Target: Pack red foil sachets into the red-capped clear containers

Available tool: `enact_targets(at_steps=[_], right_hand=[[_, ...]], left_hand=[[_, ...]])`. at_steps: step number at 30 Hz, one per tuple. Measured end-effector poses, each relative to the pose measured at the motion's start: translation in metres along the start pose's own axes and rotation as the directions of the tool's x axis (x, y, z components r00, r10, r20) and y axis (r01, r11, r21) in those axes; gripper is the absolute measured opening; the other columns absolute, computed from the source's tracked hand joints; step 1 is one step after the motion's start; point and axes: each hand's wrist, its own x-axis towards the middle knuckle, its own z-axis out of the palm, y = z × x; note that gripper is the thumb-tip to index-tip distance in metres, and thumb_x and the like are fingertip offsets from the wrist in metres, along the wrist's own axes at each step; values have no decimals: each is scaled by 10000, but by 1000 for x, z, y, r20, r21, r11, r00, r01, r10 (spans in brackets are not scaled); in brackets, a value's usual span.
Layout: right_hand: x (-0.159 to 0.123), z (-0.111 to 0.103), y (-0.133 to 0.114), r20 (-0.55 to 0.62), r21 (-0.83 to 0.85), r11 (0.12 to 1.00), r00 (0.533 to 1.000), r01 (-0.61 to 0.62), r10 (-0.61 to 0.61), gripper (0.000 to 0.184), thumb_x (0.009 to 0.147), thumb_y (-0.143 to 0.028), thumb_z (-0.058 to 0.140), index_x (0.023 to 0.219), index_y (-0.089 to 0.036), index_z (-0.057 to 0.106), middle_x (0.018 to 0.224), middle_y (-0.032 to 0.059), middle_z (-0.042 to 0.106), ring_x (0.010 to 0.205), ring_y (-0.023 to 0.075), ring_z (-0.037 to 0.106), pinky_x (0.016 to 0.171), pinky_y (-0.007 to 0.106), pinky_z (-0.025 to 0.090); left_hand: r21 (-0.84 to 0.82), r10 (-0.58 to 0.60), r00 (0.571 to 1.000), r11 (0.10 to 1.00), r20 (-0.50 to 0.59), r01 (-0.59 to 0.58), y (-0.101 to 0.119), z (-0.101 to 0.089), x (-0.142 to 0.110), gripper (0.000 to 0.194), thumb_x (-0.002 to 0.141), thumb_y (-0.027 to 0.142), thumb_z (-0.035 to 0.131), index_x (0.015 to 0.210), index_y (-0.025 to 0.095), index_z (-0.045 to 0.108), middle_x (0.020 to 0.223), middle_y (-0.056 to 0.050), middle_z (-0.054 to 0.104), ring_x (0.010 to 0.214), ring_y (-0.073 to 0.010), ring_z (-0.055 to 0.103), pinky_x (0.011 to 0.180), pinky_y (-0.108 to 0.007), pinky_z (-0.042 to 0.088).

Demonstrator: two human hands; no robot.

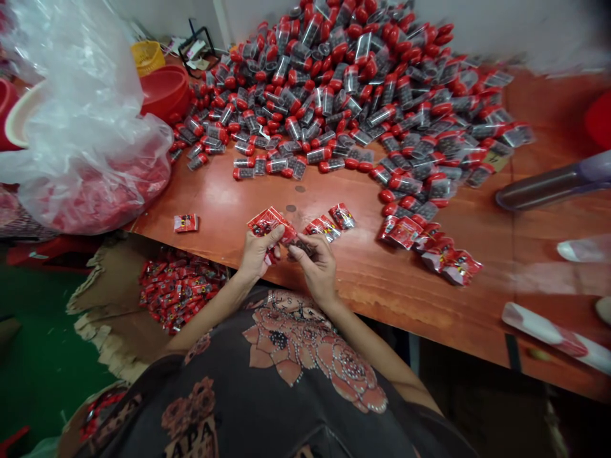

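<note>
My left hand (pixel 258 253) is closed on a small red printed packet (pixel 268 221) held just above the front edge of the wooden table (pixel 334 280). My right hand (pixel 316 267) meets it from the right, its fingers pinched on the same packet's lower end, where something dark shows that I cannot make out. Two more red packets (pixel 330 222) lie on the table just behind my hands. A single packet (pixel 186 222) lies apart to the left. A large heap of clear tubes with red caps (pixel 353 89) covers the far half of the table.
A cluster of red packets (pixel 429 248) lies to the right. A clear plastic bag (pixel 90 146) of red pieces sits at the left, with red bowls (pixel 165 89) behind it. A cardboard box (pixel 176 292) of filled packets stands below the table edge. Blurred objects lie at right.
</note>
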Motion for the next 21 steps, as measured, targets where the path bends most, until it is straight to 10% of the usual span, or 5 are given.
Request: enact_targets(at_steps=[21], right_hand=[[-1, 1, -4, 40, 21, 999, 998, 47, -48, 325, 856, -275, 688, 1175, -314, 638, 1048, 26, 614, 948, 187, 634, 838, 399, 570]], left_hand=[[85, 55, 998, 995, -9, -54, 10, 3, -2, 526, 601, 280, 868, 1078, 185, 668, 686, 42, 689, 367, -49, 499, 337, -174, 386]])
